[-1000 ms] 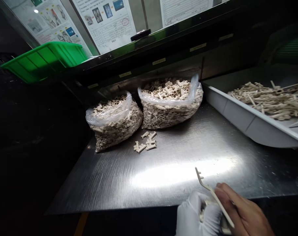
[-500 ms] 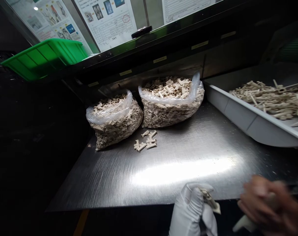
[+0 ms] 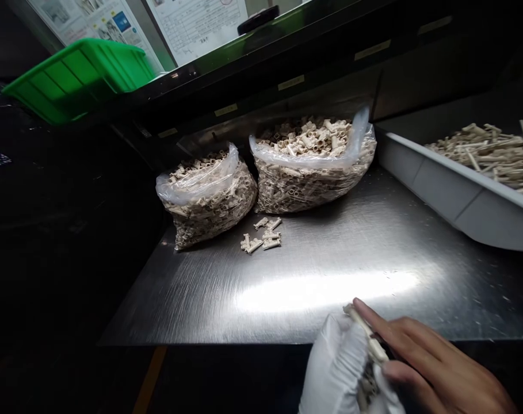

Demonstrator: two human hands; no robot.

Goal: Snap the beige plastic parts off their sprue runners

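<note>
My left hand (image 3: 336,365), in a white glove, is closed at the front edge of the metal table. Several small beige plastic parts (image 3: 367,384) show in its palm, partly hidden by the gloved fingers. My bare right hand (image 3: 434,359) reaches in from the right. Its index finger and thumb grip a longer beige tubular plastic part (image 3: 375,349), which lies against the glove. Farther back, a small group of loose beige parts (image 3: 263,236) rests on the table (image 3: 209,310).
Two open clear plastic bags, a left one (image 3: 213,213) and a right one (image 3: 308,184), are filled with beige parts. On the right is a grey tray (image 3: 442,192) with longer beige pieces (image 3: 494,152). A green bin (image 3: 80,75) sits on the ledge at upper left.
My right hand has moved left, from apart to beside the gloved hand, and its fingers are now at the long beige part. The view has tilted slightly downward.
</note>
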